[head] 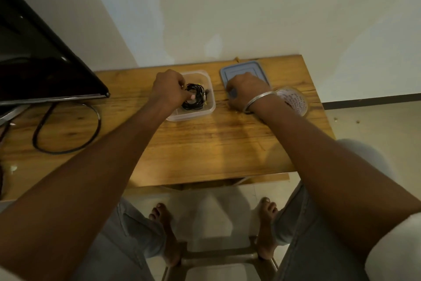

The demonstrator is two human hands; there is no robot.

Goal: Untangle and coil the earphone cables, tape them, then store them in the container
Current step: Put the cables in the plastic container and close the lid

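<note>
On the wooden table, the clear plastic container holds the coiled earphone cables, a black bundle with small yellow flecks that may be tape. The left hand reaches into it, fingers curled and apparently pinching the near side of the coil. The right hand lies on the blue-grey lid just beside the container, its fingers bent down over the lid's near-left edge. It seems to grip that edge, though the fingertips are mostly hidden.

Risks, as I judge them: the container looks light, so withdrawing the left hand could drag a loop out or tip the tub. A loop left above the rim would get trapped under the lid, which then would not seat. A weak tape wrap could let the coil spring loose.

Count — one container, one lid, one printed tape roll behind the right wrist, and one visible mass of cable. How many separate earphones it holds I cannot tell.
</note>
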